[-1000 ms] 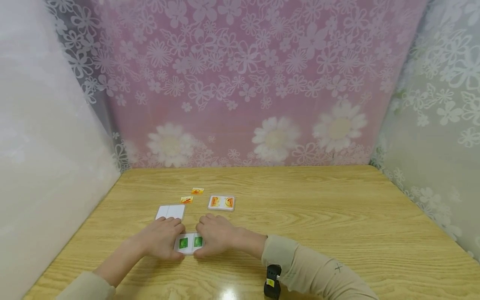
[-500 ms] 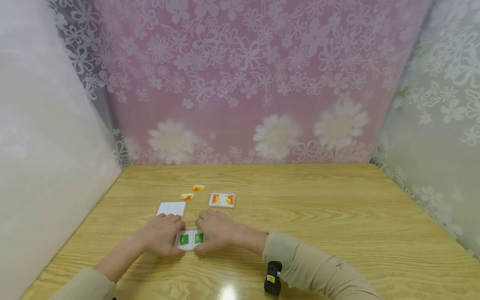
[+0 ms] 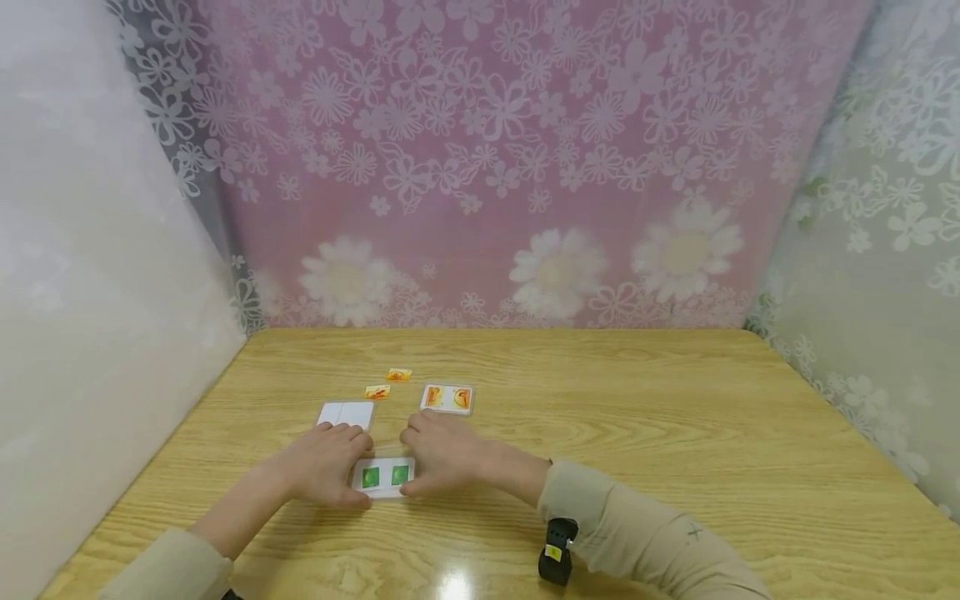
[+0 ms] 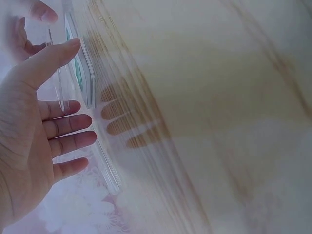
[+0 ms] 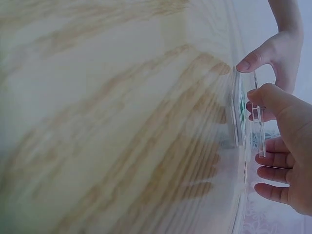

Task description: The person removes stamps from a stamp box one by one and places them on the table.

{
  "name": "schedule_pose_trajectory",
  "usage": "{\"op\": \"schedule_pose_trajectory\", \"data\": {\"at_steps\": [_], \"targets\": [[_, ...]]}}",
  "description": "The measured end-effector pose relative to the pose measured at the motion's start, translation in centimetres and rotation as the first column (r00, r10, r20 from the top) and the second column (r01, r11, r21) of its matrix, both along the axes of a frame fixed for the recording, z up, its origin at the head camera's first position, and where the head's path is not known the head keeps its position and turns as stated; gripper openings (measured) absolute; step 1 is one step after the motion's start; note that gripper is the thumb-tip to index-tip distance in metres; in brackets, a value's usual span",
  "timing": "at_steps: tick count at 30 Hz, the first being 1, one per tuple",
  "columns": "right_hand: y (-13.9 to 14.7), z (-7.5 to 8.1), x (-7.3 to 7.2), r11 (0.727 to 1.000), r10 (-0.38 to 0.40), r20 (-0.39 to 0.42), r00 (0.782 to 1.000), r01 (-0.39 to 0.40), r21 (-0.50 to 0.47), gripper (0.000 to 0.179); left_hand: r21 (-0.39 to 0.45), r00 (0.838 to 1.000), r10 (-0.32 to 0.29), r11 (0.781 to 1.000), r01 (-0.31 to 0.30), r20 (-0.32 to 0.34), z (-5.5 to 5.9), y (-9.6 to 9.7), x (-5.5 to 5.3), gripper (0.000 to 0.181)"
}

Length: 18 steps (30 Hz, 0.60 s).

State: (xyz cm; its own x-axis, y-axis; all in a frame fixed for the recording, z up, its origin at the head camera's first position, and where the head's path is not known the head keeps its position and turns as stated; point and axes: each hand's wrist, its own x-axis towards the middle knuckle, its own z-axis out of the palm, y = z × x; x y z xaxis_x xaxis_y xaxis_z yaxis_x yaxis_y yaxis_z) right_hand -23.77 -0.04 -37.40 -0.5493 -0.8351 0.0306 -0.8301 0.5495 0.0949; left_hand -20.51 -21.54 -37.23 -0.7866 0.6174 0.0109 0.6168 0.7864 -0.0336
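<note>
In the head view a flat white case point(image 3: 387, 483) with two green pictures lies on the table between both hands. Above it is a clear plastic cover point(image 5: 260, 126), apart from the case in the right wrist view. My left hand point(image 3: 327, 467) holds the cover's left end between thumb and fingers; in the left wrist view the cover point(image 4: 59, 80) stands between them. The right hand point(image 3: 444, 450) pinches the other end, thumb at the near edge and index finger at the far edge. The other fingers of both hands are spread loosely.
A blank white case point(image 3: 347, 413) lies just beyond the left hand. Behind the right hand is a case with orange pictures point(image 3: 447, 399). Two small orange picture pieces point(image 3: 377, 392) lie farther back on the wooden table point(image 3: 637, 417). A black wrist strap point(image 3: 556, 554) hangs below the right sleeve.
The right hand has shifted slightly to the right, showing more of the green-picture case's right edge. The left hand has barely moved. The head view has shifted a little.
</note>
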Motion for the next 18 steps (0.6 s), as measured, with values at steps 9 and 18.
{"op": "schedule_pose_trajectory", "data": {"at_steps": [9,18], "targets": [[1.5,-0.3,-0.3,1.000,-0.011,0.023,1.000,0.011,-0.020,0.063,-0.002,1.000,0.018,1.000,-0.018,0.009,-0.1,-0.1,0.0,0.058],[2.7,-0.3,-0.4,0.998,-0.043,0.059,0.997,0.045,-0.035,0.065,-0.011,1.000,0.010,1.000,-0.010,0.004,-0.4,-0.3,-0.1,0.057]]}}
